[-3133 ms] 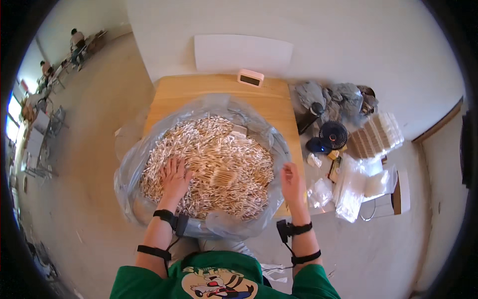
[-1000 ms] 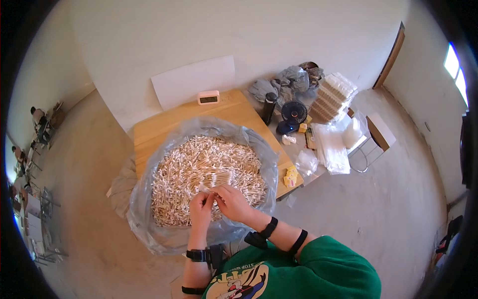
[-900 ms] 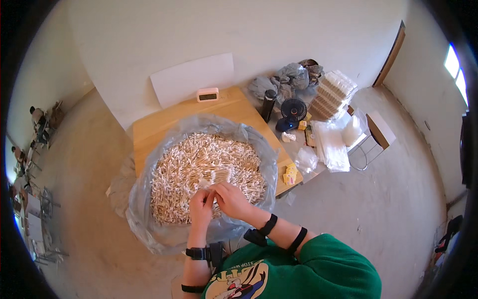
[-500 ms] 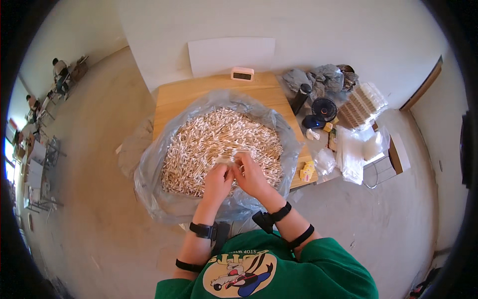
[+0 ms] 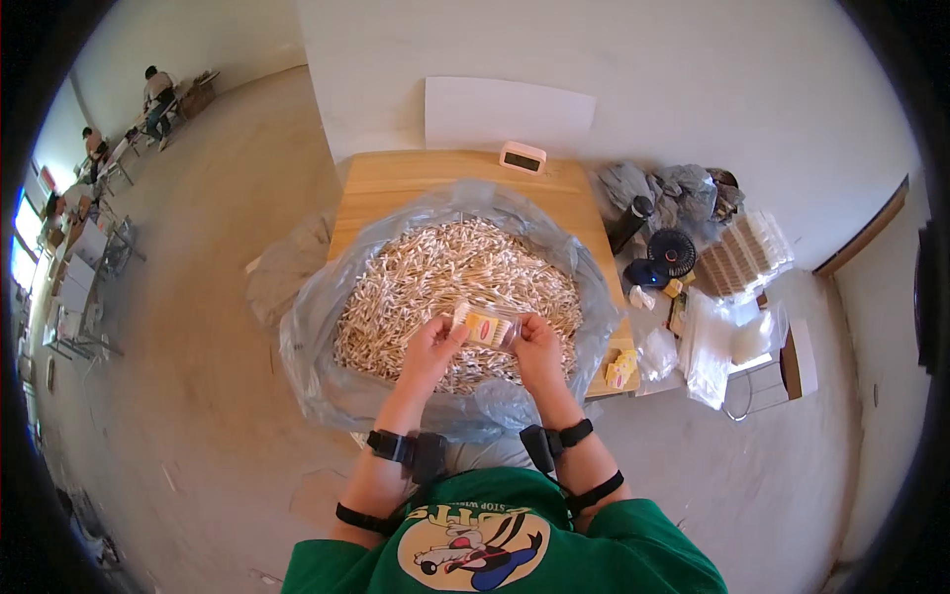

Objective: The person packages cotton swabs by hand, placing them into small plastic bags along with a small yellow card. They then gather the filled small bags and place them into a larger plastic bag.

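Between my two hands is a small clear plastic packet of cotton swabs [image 5: 483, 329] with a yellow, white and red label. My left hand [image 5: 431, 350] pinches its left end, where white swab tips show. At the other end, my right hand [image 5: 537, 348] grips the clear plastic with closed fingers. Below them a large heap of loose cotton swabs [image 5: 416, 282] fills a wide grey translucent plastic bag [image 5: 315, 366], its rim folded outward. The hands hold the packet just above the near half of the heap.
The bag rests on a wooden table [image 5: 381, 188] with a pink digital clock [image 5: 522, 157] at its back. Yellow cards [image 5: 621, 368] lie at its right edge. Farther right are a black bottle [image 5: 630, 224], a small fan [image 5: 671, 253], stacked packets [image 5: 747, 252] and clear bags [image 5: 707, 346]. Several people sit far left.
My hands have moved apart, and the packet's label now shows between them. The whole view has shifted, so the table appears farther right.
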`<state>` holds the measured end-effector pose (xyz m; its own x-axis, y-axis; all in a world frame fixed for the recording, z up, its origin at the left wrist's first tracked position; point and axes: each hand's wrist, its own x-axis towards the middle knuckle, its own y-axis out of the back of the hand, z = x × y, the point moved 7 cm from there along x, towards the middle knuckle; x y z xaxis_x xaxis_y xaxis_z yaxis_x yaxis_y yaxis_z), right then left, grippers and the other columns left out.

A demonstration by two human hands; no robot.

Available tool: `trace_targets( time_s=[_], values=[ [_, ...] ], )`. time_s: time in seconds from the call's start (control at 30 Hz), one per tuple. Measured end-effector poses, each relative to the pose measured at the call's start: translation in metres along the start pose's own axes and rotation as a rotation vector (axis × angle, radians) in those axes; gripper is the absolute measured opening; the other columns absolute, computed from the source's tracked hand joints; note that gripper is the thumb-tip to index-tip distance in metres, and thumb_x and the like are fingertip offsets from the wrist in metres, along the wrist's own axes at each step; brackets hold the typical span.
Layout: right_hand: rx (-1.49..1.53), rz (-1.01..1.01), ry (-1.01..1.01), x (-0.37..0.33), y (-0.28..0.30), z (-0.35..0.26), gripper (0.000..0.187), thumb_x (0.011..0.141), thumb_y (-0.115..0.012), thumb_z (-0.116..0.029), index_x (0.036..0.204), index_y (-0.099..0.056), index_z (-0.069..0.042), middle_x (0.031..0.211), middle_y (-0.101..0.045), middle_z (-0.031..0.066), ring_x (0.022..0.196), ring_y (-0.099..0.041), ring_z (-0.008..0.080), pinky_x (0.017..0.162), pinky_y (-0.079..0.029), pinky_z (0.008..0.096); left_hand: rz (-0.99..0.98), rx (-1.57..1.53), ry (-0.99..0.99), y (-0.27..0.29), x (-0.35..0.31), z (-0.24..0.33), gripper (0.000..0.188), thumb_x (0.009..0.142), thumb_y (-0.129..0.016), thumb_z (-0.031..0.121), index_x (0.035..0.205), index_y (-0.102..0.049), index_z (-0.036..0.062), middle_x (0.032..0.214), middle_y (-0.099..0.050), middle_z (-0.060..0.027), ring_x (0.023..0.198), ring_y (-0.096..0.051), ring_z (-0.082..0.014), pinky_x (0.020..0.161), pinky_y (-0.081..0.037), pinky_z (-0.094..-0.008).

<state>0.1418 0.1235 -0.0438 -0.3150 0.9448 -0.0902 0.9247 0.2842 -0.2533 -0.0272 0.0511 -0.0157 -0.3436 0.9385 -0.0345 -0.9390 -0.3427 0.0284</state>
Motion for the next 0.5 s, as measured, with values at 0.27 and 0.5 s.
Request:
trace_targets(
  time_s=[0.27,0.5],
  values=[
    [-0.683,-0.156,0.536,-0.004,-0.041,-0.048,0.024,0.082,-0.066,-0.013,0.103,-0.062,-0.003,0.097,-0.064,0.0162,0.096,-0.059,0.0335,0.084,-0.046,0.0382,0.134,0.655,-0.513,-0.008,0.0,0.034,0.025,0.069,-0.076,0.018,0.078,-0.062,0.0005,0.07,-0.056,-0.0108,0.063,-0.054,-0.0254,0.056,-0.043,-0.0346],
    [-0.439,-0.084,0.301,0.012,-0.032,-0.02,0.009,0.08,-0.068,-0.009,0.084,-0.064,-0.002,0.091,-0.065,0.0099,0.087,-0.061,0.0198,0.077,-0.047,0.0309,0.122,0.371,-0.288,-0.003,0.004,0.024,0.023,0.07,-0.077,0.017,0.076,-0.062,0.0004,0.07,-0.057,-0.0087,0.062,-0.054,-0.0199,0.057,-0.042,-0.03]
  ],
)
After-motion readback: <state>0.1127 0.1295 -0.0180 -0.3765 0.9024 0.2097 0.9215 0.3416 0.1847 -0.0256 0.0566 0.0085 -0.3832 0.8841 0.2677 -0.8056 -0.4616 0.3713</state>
